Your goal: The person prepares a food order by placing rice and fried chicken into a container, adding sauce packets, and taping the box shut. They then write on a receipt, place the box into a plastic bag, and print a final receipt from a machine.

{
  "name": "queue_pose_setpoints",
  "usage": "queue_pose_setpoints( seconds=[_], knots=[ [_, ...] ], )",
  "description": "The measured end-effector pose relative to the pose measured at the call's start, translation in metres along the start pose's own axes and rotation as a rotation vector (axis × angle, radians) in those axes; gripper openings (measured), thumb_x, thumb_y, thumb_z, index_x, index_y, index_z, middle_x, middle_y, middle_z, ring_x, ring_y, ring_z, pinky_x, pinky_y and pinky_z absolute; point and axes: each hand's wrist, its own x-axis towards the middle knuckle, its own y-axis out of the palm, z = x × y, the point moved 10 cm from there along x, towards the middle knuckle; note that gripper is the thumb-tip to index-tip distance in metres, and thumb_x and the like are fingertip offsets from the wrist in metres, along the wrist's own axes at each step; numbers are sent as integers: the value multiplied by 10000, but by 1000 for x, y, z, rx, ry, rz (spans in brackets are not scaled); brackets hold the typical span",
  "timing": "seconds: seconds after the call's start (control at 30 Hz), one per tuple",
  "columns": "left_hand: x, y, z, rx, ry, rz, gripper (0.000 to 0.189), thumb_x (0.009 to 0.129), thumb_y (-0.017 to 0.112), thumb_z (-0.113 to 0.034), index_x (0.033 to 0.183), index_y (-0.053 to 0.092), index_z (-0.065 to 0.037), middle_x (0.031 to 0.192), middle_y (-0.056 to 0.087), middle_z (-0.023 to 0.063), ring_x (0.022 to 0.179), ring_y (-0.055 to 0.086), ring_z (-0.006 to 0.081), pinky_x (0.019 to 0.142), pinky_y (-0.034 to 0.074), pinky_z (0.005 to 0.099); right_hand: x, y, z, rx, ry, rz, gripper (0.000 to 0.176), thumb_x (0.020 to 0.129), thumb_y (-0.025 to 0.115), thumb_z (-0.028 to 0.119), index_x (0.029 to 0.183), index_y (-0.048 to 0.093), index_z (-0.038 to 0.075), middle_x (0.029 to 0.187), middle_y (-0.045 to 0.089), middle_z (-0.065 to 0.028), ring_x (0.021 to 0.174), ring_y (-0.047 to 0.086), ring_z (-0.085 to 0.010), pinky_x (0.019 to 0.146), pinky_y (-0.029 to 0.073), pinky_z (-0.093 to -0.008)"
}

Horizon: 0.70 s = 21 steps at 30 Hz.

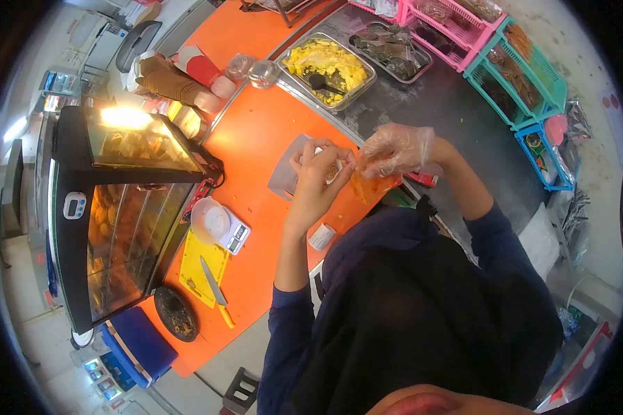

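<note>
My bare left hand [316,178] is curled round a small whitish container [333,171] with brownish contents showing between thumb and fingers. Close beside it, my right hand [398,150] wears a clear plastic glove, its fingers closed and pointing down; what they hold, if anything, is hidden. Below the gloved fingers lies an orange, glossy sheet or bag [374,185] at the counter's edge. Partly behind my left hand stands a translucent plastic tub [282,176]. A small white cup-like roll [322,237] sits near my left forearm.
On the orange counter [256,131] are a kitchen scale [235,235], a yellow cutting board [199,259] with a knife [213,280], and a black round plate [176,315]. A lit glass display case [128,228] stands left. A tray of yellow food [342,62] is at the back.
</note>
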Motion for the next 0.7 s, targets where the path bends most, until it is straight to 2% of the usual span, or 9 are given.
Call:
queue_pose_setpoints(
  seconds=[0.03, 0.17, 0.23, 0.27, 0.37, 0.43, 0.57, 0.67, 0.7],
  knots=[
    [0, -2, -3, 55, 8, -11, 94, 826, 672, -137, 907, 639, -103, 925, 583, 3, 1051, 460, 185, 934, 236, 406, 1, 0, -3, 12, 48, -7, 309, 870, 636, 339, 877, 661, 32, 689, 627, -90, 681, 595, -137, 656, 461, -308],
    [-4, 1, -6, 110, -4, 18, 104, 800, 692, -140, 890, 645, -115, 910, 610, -15, 1052, 460, 177, 926, 238, 408, 5, 13, -7, 12, 3, 53, 305, 869, 641, 317, 831, 648, 14, 677, 616, -96, 613, 541, -172, 624, 438, -326],
    [-6, 7, -4, 154, 17, 62, 105, 769, 711, -148, 857, 656, -133, 863, 635, -42, 1050, 466, 174, 921, 234, 427, 7, 21, -12, -49, -20, 62, 173, 837, 661, 179, 819, 637, 9, 715, 613, -124, 649, 563, -247, 617, 430, -347],
    [-7, 7, -4, 155, 14, 62, 105, 769, 711, -148, 857, 656, -133, 863, 635, -42, 1050, 466, 174, 921, 234, 427, 7, 24, -13, -46, -22, 63, 173, 837, 661, 179, 819, 637, 9, 715, 613, -124, 649, 563, -247, 617, 430, -347],
    [-9, 4, -4, 223, -23, 9, 78, 745, 725, -152, 809, 680, -149, 826, 641, -50, 1026, 477, 167, 919, 228, 445, 3, 24, -3, -66, -46, -78, 143, 809, 650, 167, 809, 640, 25, 730, 620, -115, 673, 570, -282, 639, 438, -362],
    [-15, -6, -4, 274, -65, -137, 49, 742, 729, -141, 781, 703, -155, 803, 652, -57, 991, 499, 161, 926, 220, 463, -4, 15, -4, -72, -65, -270, 122, 795, 613, 159, 827, 658, 50, 757, 629, -107, 708, 583, -296, 673, 446, -385],
    [-30, -6, 9, 192, -119, -264, 46, 742, 732, -126, 778, 718, -150, 802, 660, -63, 968, 518, 153, 938, 218, 434, -8, 21, -4, -161, -168, -319, 146, 790, 578, 156, 857, 675, 69, 771, 631, -111, 722, 589, -302, 686, 448, -404],
    [-43, -8, 29, 163, -159, -347, 52, 765, 711, -74, 798, 716, -113, 793, 672, -27, 904, 565, 165, 927, 290, 424, -16, 21, 3, -196, -231, -443, 143, 837, 630, 153, 896, 663, 26, 812, 655, -143, 759, 624, -319, 698, 476, -381],
    [-52, -11, 47, -36, -262, -417, 50, 785, 686, -45, 806, 710, -84, 792, 676, -2, 863, 583, 163, 943, 332, 427, -18, 17, 7, -152, -199, -527, 129, 827, 613, 113, 905, 664, 23, 826, 660, -146, 772, 629, -322, 698, 482, -382]
  ],
)
